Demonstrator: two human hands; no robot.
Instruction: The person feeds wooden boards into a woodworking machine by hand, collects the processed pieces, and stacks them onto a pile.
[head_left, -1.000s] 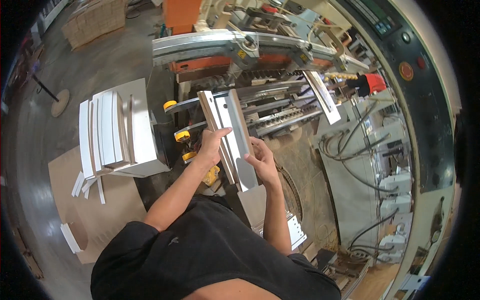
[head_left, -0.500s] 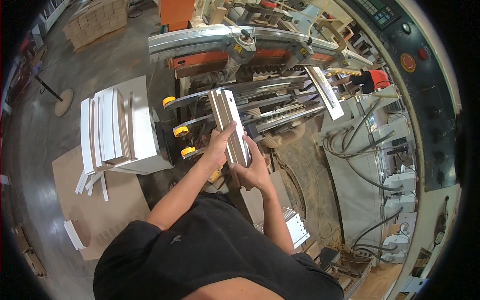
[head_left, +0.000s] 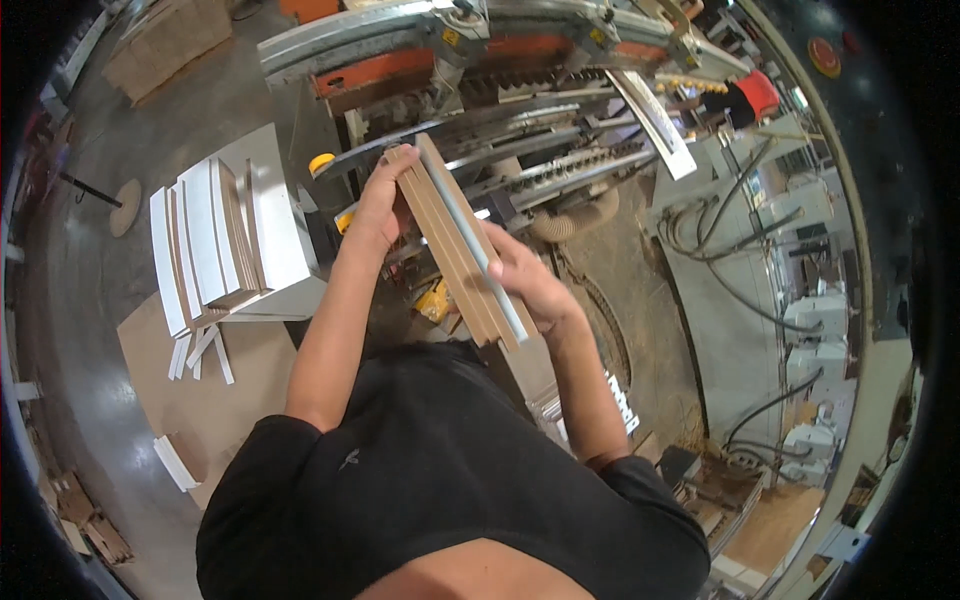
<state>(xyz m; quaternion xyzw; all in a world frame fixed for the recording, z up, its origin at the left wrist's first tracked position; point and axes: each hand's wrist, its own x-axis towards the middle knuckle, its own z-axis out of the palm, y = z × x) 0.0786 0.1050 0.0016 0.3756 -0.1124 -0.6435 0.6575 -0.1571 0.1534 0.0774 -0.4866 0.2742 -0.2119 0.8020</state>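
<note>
Held at a slant in front of my chest is a stack of narrow board strips point(head_left: 445, 250), brown raw edges facing up, with one pale strip along the right side. My left hand point(head_left: 382, 205) is closed round the far end, its thumb over the top. Lower down on the right side, my right hand point(head_left: 530, 282) grips the stack, thumb against the pale strip and fingers partly hidden. Beyond the stack lie the machine's metal rails point(head_left: 350, 157). Behind my right forearm, white strips with holes point(head_left: 622, 402) are partly covered.
On the left, curved white panels point(head_left: 203, 235) are stacked on a white stand point(head_left: 283, 225). A brown sheet point(head_left: 250, 400) with loose white offcuts lies below it. One white strip point(head_left: 650, 125) rests across the machine. Cables point(head_left: 740, 265) and a ribbed hose point(head_left: 575, 220) are at the right.
The stack has turned so that its brown edges face up instead of the white face. My left hand has moved up to the far end. The whole view has shifted slightly.
</note>
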